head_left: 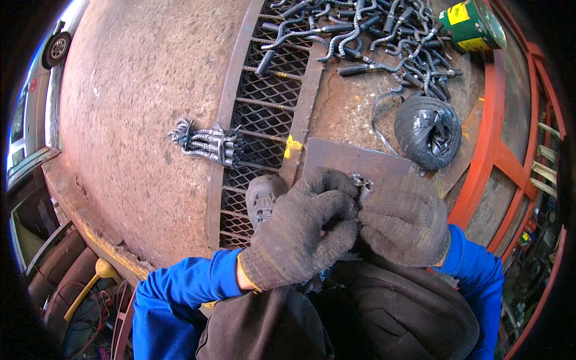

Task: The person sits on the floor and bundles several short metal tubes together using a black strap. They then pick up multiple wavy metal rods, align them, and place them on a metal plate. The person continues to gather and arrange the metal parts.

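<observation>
My left hand (312, 225), in a dark knitted work glove, is closed, with fingers curled and thumb pressed to the fingertips. Against it is my right hand (405, 219), in the same kind of glove, its fingers bent inward. Ends of ribbed metal rods (365, 187) show between the hands; the rest is hidden behind the gloves. Below the fingers it is too dark to tell what they pinch. A tied bundle of bent ribbed rods (207, 144) lies to the left, by the grating's edge. A ball of black plastic twine (428, 133) sits beyond my right hand.
Bent rods with dark sleeves (384, 36) are heaped at the far side. A green can (473, 27) stands beside them, near an orange metal frame (487, 144). A flat metal plate (336, 157) lies before my hands. Mesh grating (264, 114) crosses the concrete floor, by my shoe (264, 195).
</observation>
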The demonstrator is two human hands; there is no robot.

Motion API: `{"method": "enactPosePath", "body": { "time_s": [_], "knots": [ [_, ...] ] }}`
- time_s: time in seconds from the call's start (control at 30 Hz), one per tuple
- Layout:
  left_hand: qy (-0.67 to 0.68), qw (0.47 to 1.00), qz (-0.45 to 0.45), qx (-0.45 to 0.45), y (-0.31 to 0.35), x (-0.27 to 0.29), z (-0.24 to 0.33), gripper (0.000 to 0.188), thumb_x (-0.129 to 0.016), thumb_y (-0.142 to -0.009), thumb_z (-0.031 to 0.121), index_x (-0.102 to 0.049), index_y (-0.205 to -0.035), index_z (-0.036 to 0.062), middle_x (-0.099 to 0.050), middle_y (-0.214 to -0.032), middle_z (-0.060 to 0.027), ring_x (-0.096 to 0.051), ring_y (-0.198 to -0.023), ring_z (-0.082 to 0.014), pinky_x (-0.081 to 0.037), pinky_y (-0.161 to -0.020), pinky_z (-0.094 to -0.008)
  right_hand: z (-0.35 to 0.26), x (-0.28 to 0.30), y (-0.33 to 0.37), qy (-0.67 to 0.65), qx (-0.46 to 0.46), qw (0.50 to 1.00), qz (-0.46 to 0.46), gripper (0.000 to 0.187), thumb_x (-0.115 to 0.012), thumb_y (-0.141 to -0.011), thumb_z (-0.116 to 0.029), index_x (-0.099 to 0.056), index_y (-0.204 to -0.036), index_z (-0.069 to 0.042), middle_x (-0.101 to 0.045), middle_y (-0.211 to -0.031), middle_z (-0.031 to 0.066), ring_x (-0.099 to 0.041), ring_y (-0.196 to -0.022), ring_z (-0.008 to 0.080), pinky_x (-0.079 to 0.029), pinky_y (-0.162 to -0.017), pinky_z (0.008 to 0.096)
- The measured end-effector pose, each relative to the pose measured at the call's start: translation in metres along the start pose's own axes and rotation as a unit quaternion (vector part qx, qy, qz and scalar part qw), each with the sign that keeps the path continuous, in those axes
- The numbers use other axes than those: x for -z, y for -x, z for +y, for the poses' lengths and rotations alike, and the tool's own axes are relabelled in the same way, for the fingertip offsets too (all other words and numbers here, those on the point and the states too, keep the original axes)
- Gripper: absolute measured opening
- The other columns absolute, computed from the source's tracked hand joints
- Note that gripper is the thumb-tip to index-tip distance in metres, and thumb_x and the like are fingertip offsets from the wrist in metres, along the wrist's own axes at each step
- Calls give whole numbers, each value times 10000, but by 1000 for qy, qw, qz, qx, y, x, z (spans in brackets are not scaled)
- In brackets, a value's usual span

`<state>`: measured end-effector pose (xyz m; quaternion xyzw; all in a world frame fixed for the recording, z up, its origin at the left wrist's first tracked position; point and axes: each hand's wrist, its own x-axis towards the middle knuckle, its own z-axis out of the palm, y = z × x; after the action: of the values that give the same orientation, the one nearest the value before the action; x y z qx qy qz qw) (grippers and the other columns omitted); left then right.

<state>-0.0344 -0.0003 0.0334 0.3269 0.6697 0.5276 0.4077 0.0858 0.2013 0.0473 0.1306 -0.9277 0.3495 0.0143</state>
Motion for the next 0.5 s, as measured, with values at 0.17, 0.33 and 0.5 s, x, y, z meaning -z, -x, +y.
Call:
{"method": "enactPosePath", "body": {
  "time_s": [0.17,0.33,0.5],
  "knots": [
    [38,997,-68,14,-7,13,-8,113,-712,-830,147,-707,-867,40,-605,-1035,-117,-598,-990,-266,-488,-859,-379,2,-3,6,38,30,999,4,394,-813,-664,-207,-718,-1032,-102,-681,-1138,73,-640,-1068,317,-544,-857,459],
    [121,972,-156,123,-12,25,-9,128,-707,-857,158,-734,-921,51,-607,-1047,-88,-565,-1059,-248,-461,-917,-390,1,-9,11,54,33,998,9,407,-802,-638,-203,-715,-1020,-93,-680,-1133,74,-637,-1069,322,-558,-825,459],
    [58,987,-147,32,-12,27,-13,135,-731,-849,161,-734,-926,50,-608,-1059,-92,-559,-1072,-247,-448,-948,-397,2,-8,7,50,42,998,19,415,-815,-638,-207,-713,-1025,-99,-680,-1123,73,-646,-1052,316,-556,-810,451]
  ]
}}
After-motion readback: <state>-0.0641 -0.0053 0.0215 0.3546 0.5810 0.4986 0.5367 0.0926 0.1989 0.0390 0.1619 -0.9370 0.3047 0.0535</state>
